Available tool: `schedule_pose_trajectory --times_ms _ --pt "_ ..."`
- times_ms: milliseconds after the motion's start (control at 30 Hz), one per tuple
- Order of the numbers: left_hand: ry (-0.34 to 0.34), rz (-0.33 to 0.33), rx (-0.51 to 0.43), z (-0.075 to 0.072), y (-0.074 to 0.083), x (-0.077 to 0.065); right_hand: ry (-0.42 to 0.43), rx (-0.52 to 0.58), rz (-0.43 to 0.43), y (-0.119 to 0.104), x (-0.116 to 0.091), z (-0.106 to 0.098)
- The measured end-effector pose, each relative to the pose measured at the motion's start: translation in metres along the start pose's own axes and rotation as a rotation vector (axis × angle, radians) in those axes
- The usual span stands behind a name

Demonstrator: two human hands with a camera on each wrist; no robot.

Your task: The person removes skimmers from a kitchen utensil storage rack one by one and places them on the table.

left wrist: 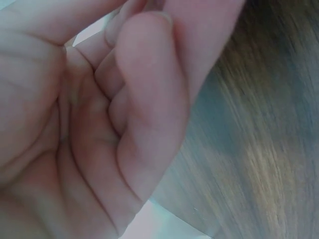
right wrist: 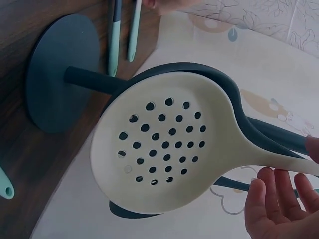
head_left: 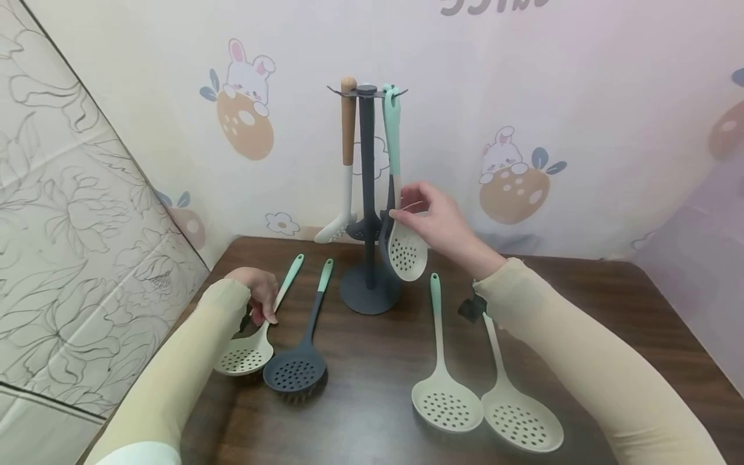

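On a dark rotating-style utensil stand [head_left: 369, 142] hangs a cream skimmer [head_left: 414, 248] with a mint handle. My right hand [head_left: 433, 216] pinches its neck between thumb and fingers; the right wrist view shows the perforated bowl [right wrist: 164, 189] in front of a dark utensil [right wrist: 187, 68]. At the left of the table, my left hand [head_left: 261, 289] holds the handle of another cream skimmer [head_left: 244, 356], whose bowl lies low over the tabletop. Curled fingers [left wrist: 149, 89] fill much of the left wrist view, hiding that handle.
Beside the left skimmer lies a dark grey skimmer [head_left: 295, 371] with a mint handle end. Two more cream skimmers, one nearer the middle [head_left: 446, 402] and one farther right [head_left: 523, 420], lie with bowls toward me. A wooden-handled white utensil [head_left: 347, 135] hangs from the stand. Behind is a patterned wall [head_left: 325, 39].
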State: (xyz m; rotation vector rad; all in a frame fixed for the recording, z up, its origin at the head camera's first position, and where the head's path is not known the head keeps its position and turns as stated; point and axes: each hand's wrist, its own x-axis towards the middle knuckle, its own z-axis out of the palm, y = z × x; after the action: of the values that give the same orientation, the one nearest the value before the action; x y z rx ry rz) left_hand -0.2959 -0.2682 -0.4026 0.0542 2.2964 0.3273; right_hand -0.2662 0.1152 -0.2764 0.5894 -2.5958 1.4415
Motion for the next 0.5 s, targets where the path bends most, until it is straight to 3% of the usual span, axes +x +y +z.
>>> schedule_pose_trajectory --times_ms 500 --pt "-0.008 -0.007 0.007 -0.0009 0.0014 0.0045 0.014 -0.006 -0.041 -0.0023 -0.0002 -0.0012"
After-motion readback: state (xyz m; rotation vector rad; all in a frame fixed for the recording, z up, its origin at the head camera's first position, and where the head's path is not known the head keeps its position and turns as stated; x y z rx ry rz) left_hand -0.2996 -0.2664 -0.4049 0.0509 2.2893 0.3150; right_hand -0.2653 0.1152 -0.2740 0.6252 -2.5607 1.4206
